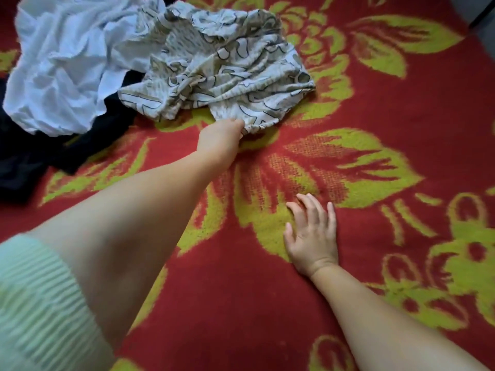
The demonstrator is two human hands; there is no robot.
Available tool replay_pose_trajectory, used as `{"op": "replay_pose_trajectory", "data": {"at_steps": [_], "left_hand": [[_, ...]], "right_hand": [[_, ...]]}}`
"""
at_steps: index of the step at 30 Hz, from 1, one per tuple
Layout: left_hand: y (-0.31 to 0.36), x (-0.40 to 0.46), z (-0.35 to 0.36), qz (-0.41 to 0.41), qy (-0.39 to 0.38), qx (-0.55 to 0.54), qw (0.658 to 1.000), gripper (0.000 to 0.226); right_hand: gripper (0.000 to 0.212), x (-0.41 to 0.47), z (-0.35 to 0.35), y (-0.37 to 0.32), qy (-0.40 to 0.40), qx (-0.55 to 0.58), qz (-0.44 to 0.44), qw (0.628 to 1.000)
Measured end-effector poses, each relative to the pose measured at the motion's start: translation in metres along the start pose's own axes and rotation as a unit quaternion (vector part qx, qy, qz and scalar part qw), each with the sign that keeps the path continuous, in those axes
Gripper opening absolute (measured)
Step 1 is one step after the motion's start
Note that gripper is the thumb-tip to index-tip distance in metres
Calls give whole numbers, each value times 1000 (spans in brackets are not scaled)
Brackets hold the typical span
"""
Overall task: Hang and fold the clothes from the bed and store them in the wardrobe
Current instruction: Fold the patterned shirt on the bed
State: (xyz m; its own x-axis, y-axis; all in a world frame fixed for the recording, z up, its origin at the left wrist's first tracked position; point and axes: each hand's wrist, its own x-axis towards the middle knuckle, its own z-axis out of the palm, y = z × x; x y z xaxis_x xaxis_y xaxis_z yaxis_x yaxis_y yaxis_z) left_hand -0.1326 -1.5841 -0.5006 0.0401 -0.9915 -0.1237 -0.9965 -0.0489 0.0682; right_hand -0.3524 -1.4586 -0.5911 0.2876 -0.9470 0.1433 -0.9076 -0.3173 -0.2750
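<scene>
A crumpled beige garment with a dark line pattern (227, 68) lies on the bed at the upper middle. My left hand (222, 136) reaches across and grips its near hem. To its left lies a crumpled white garment (61, 62), partly over a black garment (32, 156) at the left edge. My right hand (312, 234) rests flat on the bed cover with fingers spread, holding nothing, well below the beige garment.
The bed is covered by a red blanket with yellow-green flower shapes (375, 162) that fills the view. A grey surface (479, 12) shows beyond the bed at the top right corner. A pale green ribbed sleeve (40, 303) covers my left upper arm.
</scene>
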Motion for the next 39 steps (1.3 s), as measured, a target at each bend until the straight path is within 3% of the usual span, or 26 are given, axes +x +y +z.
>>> {"op": "replay_pose_trajectory", "data": {"at_steps": [5, 10, 13, 16, 18, 22, 24, 29, 31, 35, 38, 39], "left_hand": [[-7, -89, -9, 34, -117, 66, 990, 19], [-44, -212, -19, 24, -204, 68, 976, 11], [-37, -265, -44, 18, -182, 4, 983, 20], [-19, -289, -100, -14, -82, -115, 990, 20], [-12, -298, -157, -29, -30, -233, 972, 14], [-25, -315, -288, 15, -49, -480, 876, 14], [-39, -327, -344, 44, -37, -525, 849, 12], [-71, -344, -438, 67, 53, -531, 843, 16], [-75, -353, -468, 74, 86, -522, 845, 17], [-72, -368, -517, 66, 188, -507, 838, 19], [-64, -378, -551, 67, 241, -491, 834, 15], [-61, -380, -561, 66, 250, -489, 833, 16]], "right_hand": [[49, 5, -10, -4, -49, 9, 23, 999], [60, 0, -51, -16, -261, 32, 65, 963], [78, -17, -106, -54, -310, 39, 10, 950], [86, -34, -174, -115, -352, 144, -78, 921], [74, -37, -229, -154, -348, 231, -93, 904], [22, -20, -350, -219, -258, 279, -124, 917], [29, -11, -410, -247, -212, 311, -149, 915], [22, 2, -516, -293, -106, 331, -204, 915], [30, 0, -544, -307, -69, 355, -218, 906], [19, 1, -583, -328, -5, 342, -220, 914], [28, -5, -608, -341, -65, 401, -196, 893], [43, -7, -614, -345, -100, 418, -184, 884]]}}
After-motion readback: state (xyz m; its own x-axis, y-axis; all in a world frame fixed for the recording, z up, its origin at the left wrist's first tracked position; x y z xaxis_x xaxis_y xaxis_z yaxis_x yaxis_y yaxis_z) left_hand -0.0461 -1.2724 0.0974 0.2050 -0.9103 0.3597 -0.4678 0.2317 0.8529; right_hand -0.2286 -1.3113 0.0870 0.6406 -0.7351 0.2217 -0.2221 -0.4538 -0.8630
